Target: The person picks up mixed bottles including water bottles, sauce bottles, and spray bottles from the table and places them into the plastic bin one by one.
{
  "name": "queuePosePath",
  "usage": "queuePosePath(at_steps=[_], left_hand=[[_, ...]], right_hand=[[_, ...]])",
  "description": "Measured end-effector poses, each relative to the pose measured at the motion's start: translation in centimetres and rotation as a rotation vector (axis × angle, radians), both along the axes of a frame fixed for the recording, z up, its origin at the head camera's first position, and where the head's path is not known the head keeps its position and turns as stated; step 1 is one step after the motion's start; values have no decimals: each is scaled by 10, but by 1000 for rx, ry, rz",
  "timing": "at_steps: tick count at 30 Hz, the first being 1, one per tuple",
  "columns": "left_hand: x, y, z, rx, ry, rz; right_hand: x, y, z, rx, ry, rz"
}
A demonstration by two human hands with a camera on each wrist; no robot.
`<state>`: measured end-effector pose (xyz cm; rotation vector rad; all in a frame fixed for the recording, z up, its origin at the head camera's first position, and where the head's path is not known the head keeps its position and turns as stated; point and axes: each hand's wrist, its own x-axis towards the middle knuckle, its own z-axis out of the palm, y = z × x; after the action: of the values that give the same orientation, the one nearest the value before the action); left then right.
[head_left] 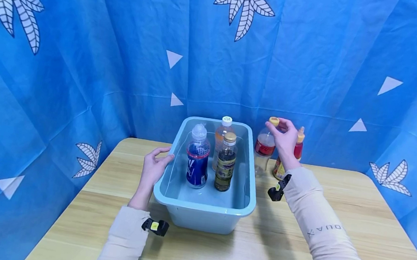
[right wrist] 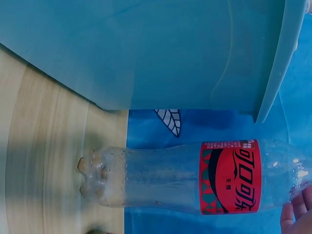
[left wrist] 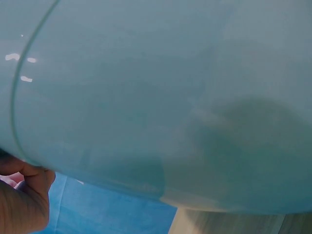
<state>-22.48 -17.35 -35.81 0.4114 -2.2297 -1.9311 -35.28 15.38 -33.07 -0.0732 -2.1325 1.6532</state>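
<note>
**Beside a pale-blue rectangular plastic tub, a clear plastic bottle with a red label held at its neck**

The right hand's thumb and fingers are clamped about the bottle's neck, by its yellow cap; whether the base touches the pale wood-grain table is unclear. The left hand pinches the tub's left rim. The step in hand seems to be taking hold of this bottle; moving it would call for a firm pinch and care over the raised rim.

The tub is smooth and glossy, with a rolled lip and rounded corners. The bottle is thin-walled, waisted and lobed at the base. Inside the tub stand a blue-labelled bottle, a gold-capped bottle with dark contents and a white-capped, orange-tinted bottle. A red-and-yellow sauce bottle stands behind the right hand.
</note>
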Motion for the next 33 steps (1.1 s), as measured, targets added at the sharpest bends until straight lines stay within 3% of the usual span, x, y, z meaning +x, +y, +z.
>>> queuePosePath(at_steps=[9,33], left_hand=[[1,0,0,-1,21,0],[1,0,1,5,0,-4]], right_hand=[[0,3,-2,-31,-23,2],[11,10,5,-19,82,-58]])
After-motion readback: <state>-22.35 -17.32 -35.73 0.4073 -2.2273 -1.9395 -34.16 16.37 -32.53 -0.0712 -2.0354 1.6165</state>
